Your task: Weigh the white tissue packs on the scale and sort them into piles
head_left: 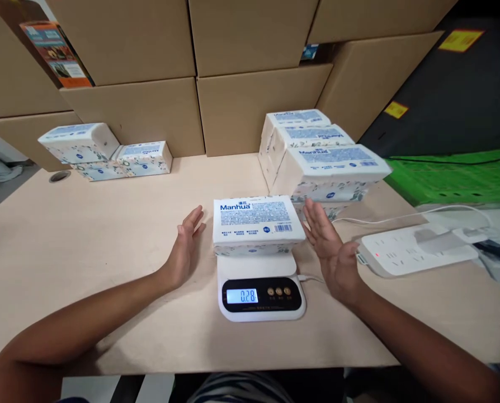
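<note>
Manhua tissue pack (252,224) sits on the white scale (256,265) at frame centre, its long axis running left to right between two released, empty hands: left hand (185,246) just apart, right hand (333,254) nearer, whether touching I cannot tell.

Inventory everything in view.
Table: 1, pale, foreground
Scale: 1, white with black panel, front centre
Manhua pack: 1, white and blue, on scale
Left packs: 3 visible, white and blue, back left
Right packs: at least 4, white and blue, right
Power strip: 1, white, right
Cables: at least 2, white and black, right
Crate: 1, green, far right
Cardboard boxes: several, brown, behind table
Printed box: 1, orange, upper left
Panel: 1, dark, yellow-labelled, upper right
Striped garment: 1, dark and white, bottom
Left hand: 1, open, left of pack
Right hand: 1, open, right of pack
</note>
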Demonstrator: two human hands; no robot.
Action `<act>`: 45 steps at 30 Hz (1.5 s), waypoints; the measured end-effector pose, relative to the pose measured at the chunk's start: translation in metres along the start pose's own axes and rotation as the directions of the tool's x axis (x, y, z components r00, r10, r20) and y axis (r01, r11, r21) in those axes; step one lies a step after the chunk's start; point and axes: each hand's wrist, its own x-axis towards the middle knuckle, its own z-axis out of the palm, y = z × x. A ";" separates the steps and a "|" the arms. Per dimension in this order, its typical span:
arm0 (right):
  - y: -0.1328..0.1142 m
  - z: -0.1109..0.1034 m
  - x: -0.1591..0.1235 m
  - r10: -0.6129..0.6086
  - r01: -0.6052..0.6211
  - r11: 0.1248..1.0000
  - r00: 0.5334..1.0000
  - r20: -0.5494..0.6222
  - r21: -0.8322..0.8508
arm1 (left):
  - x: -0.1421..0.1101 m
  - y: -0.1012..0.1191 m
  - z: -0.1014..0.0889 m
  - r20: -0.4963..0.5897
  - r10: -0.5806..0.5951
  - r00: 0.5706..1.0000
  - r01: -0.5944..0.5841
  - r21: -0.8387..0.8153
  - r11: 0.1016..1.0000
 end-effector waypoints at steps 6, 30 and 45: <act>0.001 -0.001 0.000 0.037 -0.035 0.999 0.997 -0.071 0.041 | 0.000 -0.001 -0.002 0.020 0.005 1.000 -0.005 0.013 1.000; -0.021 0.006 0.001 0.031 -0.087 0.981 0.952 -0.304 -0.173 | -0.001 -0.001 -0.003 0.015 -0.014 1.000 0.013 0.051 0.999; -0.034 0.031 -0.006 -0.024 0.002 0.991 0.986 -0.168 -0.130 | -0.032 0.007 -0.017 0.288 0.232 0.929 -0.349 0.472 0.810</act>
